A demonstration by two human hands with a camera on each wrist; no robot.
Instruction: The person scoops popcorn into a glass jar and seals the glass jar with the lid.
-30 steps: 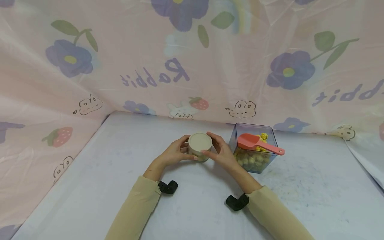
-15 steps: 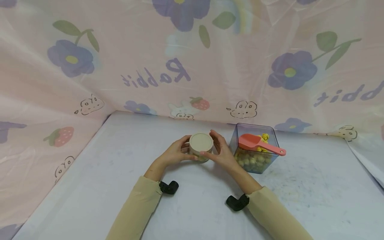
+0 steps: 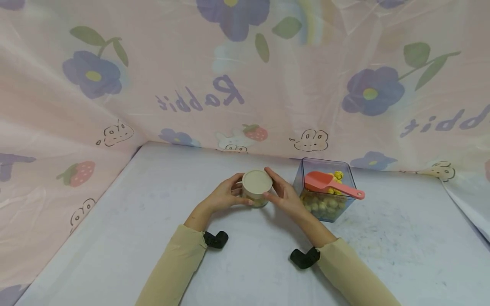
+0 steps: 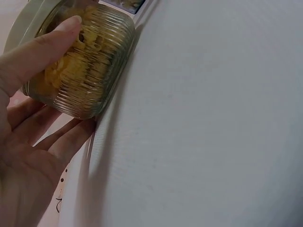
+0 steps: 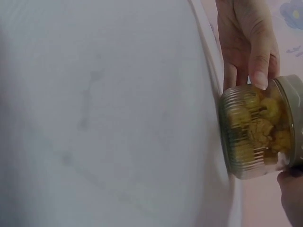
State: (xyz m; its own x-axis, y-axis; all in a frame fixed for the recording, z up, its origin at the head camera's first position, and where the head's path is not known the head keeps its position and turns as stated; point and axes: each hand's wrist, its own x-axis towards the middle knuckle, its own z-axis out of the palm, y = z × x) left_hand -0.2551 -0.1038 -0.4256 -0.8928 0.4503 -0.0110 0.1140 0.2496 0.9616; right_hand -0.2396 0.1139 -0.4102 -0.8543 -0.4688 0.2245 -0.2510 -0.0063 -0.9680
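Note:
A ribbed glass jar (image 4: 102, 61) with a cream lid (image 3: 257, 182) stands upright on the white table, and yellow popcorn shows through its wall. My left hand (image 3: 220, 196) holds the jar's glass body from the left. Its thumb lies across the front of the glass, as the left wrist view shows, with the other fingers round behind. My right hand (image 3: 289, 200) grips the lid from the right, thumb at the near edge and index finger at the far edge. In the right wrist view only a little of my right hand (image 5: 291, 194) shows, below the lid.
Just right of the jar stands a clear square tub (image 3: 346, 208) with popcorn in it. A pink scoop (image 3: 323, 181) lies across its top, handle sticking out over the right rim. A pink patterned sheet (image 3: 172, 72) rises behind the table.
My right thumb has shifted a little to the right along the lid's near edge. The left hand keeps its hold, and the jar stays about where it was.

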